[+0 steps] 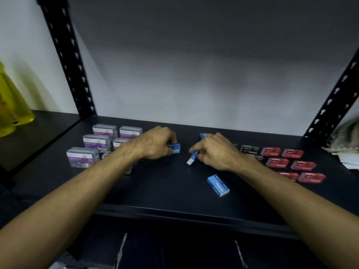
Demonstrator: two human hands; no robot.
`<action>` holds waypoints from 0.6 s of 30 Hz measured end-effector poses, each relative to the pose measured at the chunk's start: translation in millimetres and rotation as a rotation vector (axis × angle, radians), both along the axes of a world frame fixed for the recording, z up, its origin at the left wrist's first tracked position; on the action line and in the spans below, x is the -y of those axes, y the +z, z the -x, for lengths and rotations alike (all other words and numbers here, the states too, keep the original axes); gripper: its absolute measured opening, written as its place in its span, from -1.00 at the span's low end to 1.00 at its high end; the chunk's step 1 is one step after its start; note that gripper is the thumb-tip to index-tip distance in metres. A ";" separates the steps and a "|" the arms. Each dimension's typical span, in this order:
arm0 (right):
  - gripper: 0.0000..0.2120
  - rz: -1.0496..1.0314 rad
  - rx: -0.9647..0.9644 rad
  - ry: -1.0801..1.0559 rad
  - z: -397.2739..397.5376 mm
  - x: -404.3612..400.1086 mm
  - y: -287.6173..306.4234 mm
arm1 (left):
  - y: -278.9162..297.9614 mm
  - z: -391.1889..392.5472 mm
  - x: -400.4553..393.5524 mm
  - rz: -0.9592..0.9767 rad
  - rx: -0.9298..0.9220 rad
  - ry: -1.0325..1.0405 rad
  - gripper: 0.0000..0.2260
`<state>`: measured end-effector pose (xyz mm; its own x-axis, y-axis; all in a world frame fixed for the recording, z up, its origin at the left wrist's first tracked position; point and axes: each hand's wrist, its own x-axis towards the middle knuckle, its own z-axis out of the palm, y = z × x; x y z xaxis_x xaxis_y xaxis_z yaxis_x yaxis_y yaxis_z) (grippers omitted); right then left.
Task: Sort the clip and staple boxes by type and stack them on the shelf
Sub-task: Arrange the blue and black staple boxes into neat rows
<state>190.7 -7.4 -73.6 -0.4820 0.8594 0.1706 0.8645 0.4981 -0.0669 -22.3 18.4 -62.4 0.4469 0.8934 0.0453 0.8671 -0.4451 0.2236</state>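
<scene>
On the black shelf (174,199), my left hand (155,144) grips a blue staple box (175,148) standing at mid-shelf. My right hand (213,152) pinches another blue staple box (192,158), tilted with one end down. A third blue box (218,185) lies loose in front of my right hand, and a further blue box (203,135) shows behind it. Several clear clip boxes with purple labels (97,141) are grouped at the left. Several red staple boxes (287,162) lie in rows at the right, with a black staple box (250,149) beside them.
Black perforated uprights stand at the back left (68,61) and back right (334,101). A yellow translucent container (11,105) sits on the neighbouring shelf at far left. Papers and cloth (345,144) lie at the far right edge.
</scene>
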 end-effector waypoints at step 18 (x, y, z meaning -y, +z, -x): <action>-0.72 0.269 -0.237 -0.024 3.7 -19.9 -14.7 | -16.1 5.1 -8.5 0.051 -0.006 0.004 -0.81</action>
